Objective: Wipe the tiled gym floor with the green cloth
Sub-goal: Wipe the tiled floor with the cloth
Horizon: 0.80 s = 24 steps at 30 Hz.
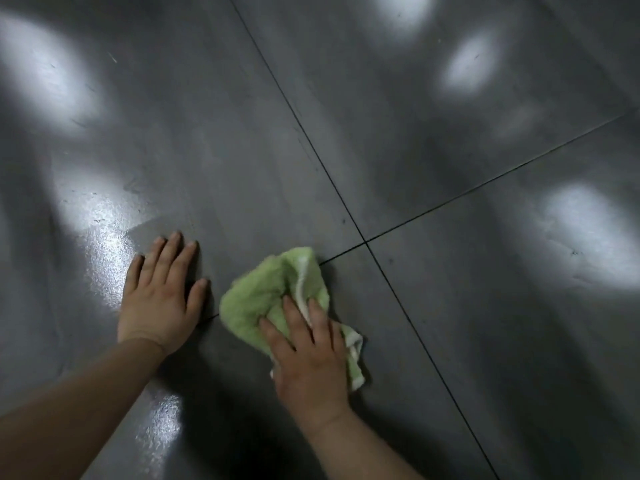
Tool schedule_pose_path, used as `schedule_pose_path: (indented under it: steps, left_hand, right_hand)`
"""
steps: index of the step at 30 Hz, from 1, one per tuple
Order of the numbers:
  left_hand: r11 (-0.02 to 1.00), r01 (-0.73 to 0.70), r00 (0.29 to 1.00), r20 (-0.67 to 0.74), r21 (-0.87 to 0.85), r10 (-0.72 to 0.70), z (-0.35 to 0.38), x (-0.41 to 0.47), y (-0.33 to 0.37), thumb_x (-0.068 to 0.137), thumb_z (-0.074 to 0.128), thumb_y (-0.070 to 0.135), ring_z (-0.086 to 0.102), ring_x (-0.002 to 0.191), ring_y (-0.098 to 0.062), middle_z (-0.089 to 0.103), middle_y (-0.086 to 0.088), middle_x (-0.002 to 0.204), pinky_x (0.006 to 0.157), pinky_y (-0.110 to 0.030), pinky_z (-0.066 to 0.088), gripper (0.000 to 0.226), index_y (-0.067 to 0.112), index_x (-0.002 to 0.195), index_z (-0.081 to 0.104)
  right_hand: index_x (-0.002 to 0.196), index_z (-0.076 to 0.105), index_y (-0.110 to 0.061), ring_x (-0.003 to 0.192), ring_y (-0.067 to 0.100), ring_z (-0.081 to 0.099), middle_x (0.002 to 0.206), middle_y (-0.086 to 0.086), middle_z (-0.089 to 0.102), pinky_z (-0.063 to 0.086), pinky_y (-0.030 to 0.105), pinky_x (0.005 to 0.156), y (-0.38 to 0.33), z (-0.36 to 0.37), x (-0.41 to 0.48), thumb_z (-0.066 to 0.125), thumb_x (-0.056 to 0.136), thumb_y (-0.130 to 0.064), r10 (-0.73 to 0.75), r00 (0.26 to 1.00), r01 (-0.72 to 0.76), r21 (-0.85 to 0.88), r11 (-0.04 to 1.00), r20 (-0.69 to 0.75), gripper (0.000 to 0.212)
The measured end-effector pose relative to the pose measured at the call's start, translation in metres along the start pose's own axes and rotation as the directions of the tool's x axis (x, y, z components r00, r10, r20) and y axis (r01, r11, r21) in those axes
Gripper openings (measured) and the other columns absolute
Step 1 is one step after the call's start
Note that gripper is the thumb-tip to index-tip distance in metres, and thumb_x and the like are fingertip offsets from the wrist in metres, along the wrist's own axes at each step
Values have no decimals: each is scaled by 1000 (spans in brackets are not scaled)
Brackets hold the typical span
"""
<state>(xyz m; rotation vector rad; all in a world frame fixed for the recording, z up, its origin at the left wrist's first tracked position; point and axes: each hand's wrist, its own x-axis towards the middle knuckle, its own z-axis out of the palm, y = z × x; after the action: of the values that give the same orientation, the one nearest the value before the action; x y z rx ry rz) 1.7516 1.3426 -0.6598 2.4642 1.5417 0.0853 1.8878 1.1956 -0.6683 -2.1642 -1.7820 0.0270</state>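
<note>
A crumpled green cloth [263, 296] with a white edge lies on the dark grey tiled floor [450, 306], just below and left of where two grout lines cross. My right hand [310, 358] presses down on the cloth's near part, its fingers spread over the fabric. My left hand [162, 292] rests flat on the bare tile to the left of the cloth, fingers apart, holding nothing. Part of the cloth is hidden under my right hand.
Dark grout lines [365, 242] cross just beyond the cloth and divide the floor into large glossy tiles. Bright ceiling-light reflections [104, 244] show on the floor to the left, right and far side. Nothing else stands on the visible floor.
</note>
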Motion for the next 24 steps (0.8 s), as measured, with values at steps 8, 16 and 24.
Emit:
schedule_pose_path:
  steps: [8,16,24]
  left_hand:
    - [1000,-10,1000,-19,4,10,4,-1,0,78,14,49,23,139,-30,31,-14,148,100,-7,-22,75,8,137,37]
    - [1000,-25,1000,9,8,25,4,1,1,76,9,52,17,141,-27,24,-10,151,108,-15,-12,78,13,141,30]
    - [1000,-8,981,195,-27,13,-40,19,27,93,38,33,26,138,-30,33,-11,148,111,-43,13,48,14,136,39]
  right_hand:
    - [126,53,-18,122,39,35,141,17,44,34,53,102,141,-52,5,70,64,-16,523,851,-525,-101,845,-49,64]
    - [94,69,-41,100,25,42,111,-7,66,56,36,65,18,-26,-9,88,21,-41,185,967,-179,-54,982,177,75]
    - [81,72,-42,84,21,63,94,-9,73,55,30,53,93,-142,26,65,42,-37,134,942,-74,-201,977,307,40]
